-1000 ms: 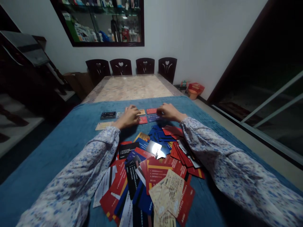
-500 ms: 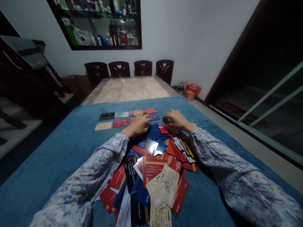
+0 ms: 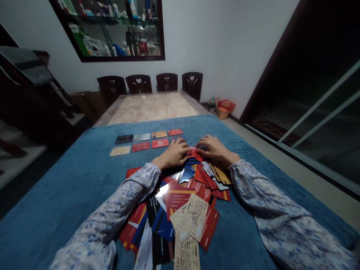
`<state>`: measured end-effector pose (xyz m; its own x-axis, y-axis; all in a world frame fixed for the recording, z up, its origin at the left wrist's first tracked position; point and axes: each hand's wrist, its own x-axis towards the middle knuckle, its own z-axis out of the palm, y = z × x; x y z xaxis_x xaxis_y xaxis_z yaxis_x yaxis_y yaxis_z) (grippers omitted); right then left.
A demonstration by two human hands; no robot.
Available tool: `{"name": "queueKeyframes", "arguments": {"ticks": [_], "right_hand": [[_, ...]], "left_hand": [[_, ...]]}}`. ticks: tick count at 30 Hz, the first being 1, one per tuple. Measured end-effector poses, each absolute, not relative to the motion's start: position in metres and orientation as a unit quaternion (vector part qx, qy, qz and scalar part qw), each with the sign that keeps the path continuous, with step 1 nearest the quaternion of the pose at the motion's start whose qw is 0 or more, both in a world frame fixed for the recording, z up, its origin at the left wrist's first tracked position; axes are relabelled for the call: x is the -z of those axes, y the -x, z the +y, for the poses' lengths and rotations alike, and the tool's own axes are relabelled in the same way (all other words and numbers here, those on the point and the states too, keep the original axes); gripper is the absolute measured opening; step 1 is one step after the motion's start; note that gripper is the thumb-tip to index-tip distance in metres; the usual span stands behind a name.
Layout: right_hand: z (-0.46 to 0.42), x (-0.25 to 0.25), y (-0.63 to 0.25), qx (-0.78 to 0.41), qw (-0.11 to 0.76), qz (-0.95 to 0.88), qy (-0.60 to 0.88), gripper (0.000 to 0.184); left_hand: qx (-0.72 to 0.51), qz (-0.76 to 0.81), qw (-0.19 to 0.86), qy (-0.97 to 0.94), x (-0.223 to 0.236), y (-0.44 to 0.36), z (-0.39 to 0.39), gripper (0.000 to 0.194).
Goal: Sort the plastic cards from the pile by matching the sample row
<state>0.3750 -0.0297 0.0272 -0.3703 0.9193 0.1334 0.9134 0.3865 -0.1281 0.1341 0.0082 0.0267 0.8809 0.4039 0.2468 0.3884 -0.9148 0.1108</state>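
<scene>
A small red card point(image 3: 193, 152) lies at the far end of a loose pile of cards. My left hand point(image 3: 174, 153) reaches it from the left with curled fingertips at its edge. From the other side, my right hand point(image 3: 214, 149) pinches the same card, thumb and fingers bent. Under my wrists and toward me spreads the pile: red cards point(image 3: 209, 228), blue cards point(image 3: 163, 224), black ones and beige cards point(image 3: 187, 255). Beyond my left hand, cards lie in two rows, among them a black card point(image 3: 124, 139), a silver card point(image 3: 142, 137) and a yellow card point(image 3: 159, 134).
A blue cloth point(image 3: 75, 180) covers the near part of the table, with the bare marble-look top point(image 3: 152, 107) beyond. Several dark chairs point(image 3: 138, 84) stand at the far end. A glass-shelved cabinet point(image 3: 120, 58) is set in the wall; a sliding door point(image 3: 317, 97) is at right.
My left hand has moved right, off the laid-out rows, uncovering a red card there. It now meets my right hand at the red card on the pile. The view has shifted slightly.
</scene>
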Motion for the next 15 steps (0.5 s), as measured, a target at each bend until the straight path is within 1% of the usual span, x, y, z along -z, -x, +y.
{"name": "queueKeyframes", "arguments": {"ticks": [4,15], "right_hand": [[-0.0314,-0.0231,-0.3790,-0.020,0.093,-0.833,0.546,0.031],[-0.0363,-0.0270,-0.3739,-0.042,0.093,-0.834,0.542,0.027]], "left_hand": [[-0.120,0.204,0.025,-0.971,-0.0257,-0.1372,0.0040,0.024],[-0.111,0.223,0.019,-0.968,-0.0219,-0.1430,0.0034,0.024]]}}
